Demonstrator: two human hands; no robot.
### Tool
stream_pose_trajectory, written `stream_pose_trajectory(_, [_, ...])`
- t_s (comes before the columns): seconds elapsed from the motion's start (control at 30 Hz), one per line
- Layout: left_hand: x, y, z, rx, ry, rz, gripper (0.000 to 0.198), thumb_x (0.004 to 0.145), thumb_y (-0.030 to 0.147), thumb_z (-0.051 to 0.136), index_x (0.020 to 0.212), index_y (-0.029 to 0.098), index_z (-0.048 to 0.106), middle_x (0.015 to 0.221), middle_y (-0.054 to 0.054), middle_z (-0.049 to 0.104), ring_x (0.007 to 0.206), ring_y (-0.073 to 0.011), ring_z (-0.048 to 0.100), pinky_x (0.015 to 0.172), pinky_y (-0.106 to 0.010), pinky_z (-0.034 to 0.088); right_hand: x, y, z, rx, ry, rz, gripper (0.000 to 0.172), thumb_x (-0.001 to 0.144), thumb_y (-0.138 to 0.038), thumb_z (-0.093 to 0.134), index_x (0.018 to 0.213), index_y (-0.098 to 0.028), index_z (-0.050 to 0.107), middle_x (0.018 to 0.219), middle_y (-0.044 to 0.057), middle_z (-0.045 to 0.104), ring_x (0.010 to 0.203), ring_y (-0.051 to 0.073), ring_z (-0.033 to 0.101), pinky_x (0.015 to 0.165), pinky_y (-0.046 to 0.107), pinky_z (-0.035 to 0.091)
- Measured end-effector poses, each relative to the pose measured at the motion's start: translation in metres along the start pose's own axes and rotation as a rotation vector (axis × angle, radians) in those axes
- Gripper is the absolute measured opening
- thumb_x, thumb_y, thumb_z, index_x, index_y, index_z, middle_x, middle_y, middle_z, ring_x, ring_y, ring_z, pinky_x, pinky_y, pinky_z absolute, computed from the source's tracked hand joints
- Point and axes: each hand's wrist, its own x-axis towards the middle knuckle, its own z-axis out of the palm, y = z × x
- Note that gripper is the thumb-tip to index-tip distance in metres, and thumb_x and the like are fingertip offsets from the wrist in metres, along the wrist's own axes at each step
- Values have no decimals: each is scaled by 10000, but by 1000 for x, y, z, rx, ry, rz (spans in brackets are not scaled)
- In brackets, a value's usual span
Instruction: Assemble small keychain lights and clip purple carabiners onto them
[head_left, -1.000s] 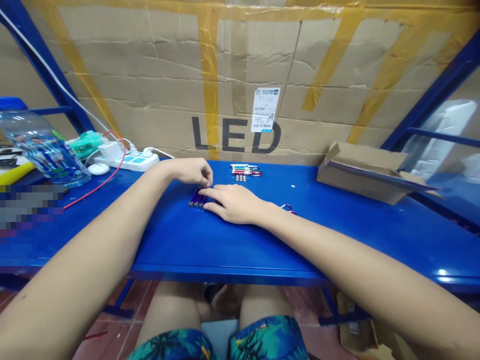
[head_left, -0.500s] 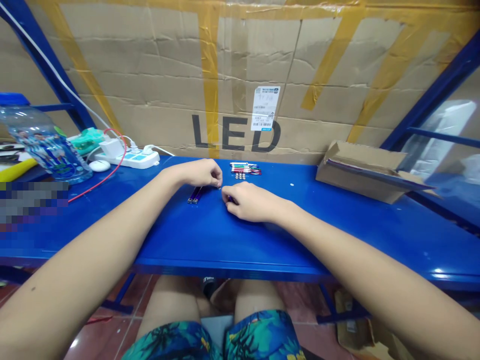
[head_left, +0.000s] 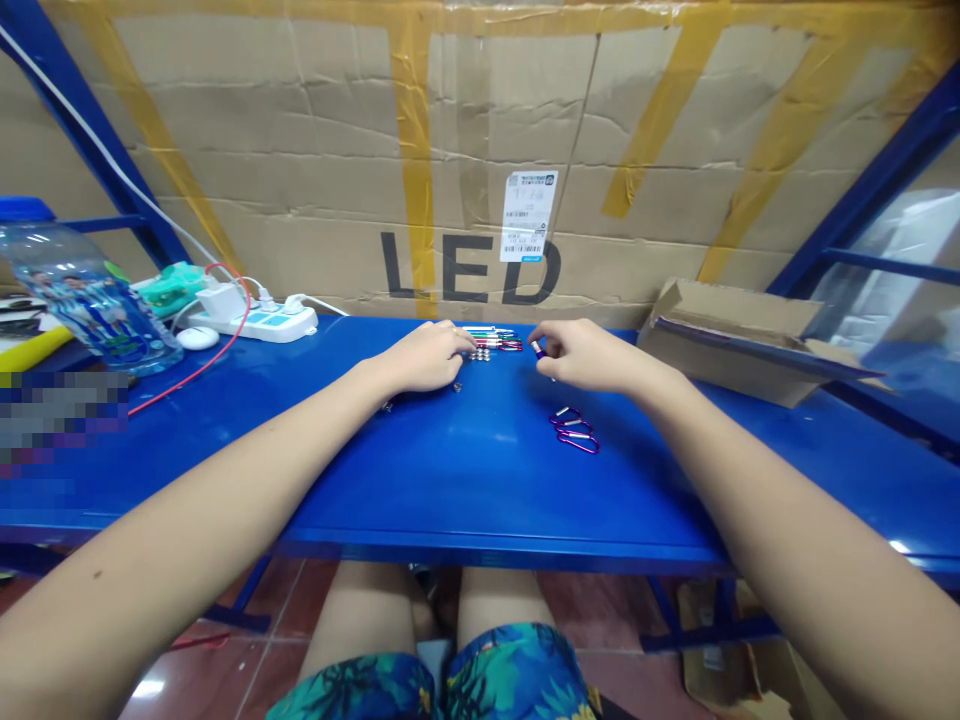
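Note:
My left hand [head_left: 427, 357] rests on the blue table [head_left: 465, 480], fingers curled, its fingertips reaching toward a small row of coloured pen lights and button cells [head_left: 491, 343]. What the fingers pinch, if anything, is hidden. My right hand [head_left: 581, 355] hovers just right of that row and pinches a small purple cylinder piece [head_left: 537, 350] between thumb and forefinger. Purple carabiner clips [head_left: 576, 431] lie on the table below my right hand.
A large cardboard sheet marked LED [head_left: 472, 268] stands at the back. An open cardboard box [head_left: 739, 340] sits at the right. At the left are a power strip [head_left: 259, 320], a red wire [head_left: 187, 370], a water bottle [head_left: 90, 300] and a white mouse [head_left: 198, 337].
Both hands moved away from the purple tubes toward the back of the table. My right hand shifted right and lifted a small purple piece, uncovering the carabiner clips.

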Motion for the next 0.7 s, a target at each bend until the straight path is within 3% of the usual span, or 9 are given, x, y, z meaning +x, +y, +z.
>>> stream_pose_trajectory(0.3, [6, -4, 3, 87, -86, 15, 529, 842, 105, 389, 1265, 244, 675, 1339, -9, 649, 1183, -237, 545, 1010, -391, 418, -1, -10, 4, 28, -42, -33, 368, 796, -196, 559, 1146, -145, 660, 820, 67, 690, 670, 183, 567, 594, 285, 371])
stream_pose_trajectory(0.5, [5, -4, 1, 59, -94, 2, 448, 832, 101, 404, 1065, 263, 749, 1272, 9, 687, 1164, -235, 560, 1004, -383, 421, -2, -11, 4, 25, -56, -43, 372, 808, -195, 556, 1163, -151, 655, 819, 64, 692, 664, 176, 567, 586, 277, 364])
stream_pose_trajectory(0.7, [-1, -9, -1, -44, -66, -20, 430, 860, 128, 444, 1160, 234, 733, 1282, -10, 681, 1204, -223, 559, 1053, -358, 417, -2, -11, 4, 24, -52, -47, 335, 805, -196, 561, 1124, -155, 656, 840, 69, 692, 683, 182, 570, 597, 282, 361])
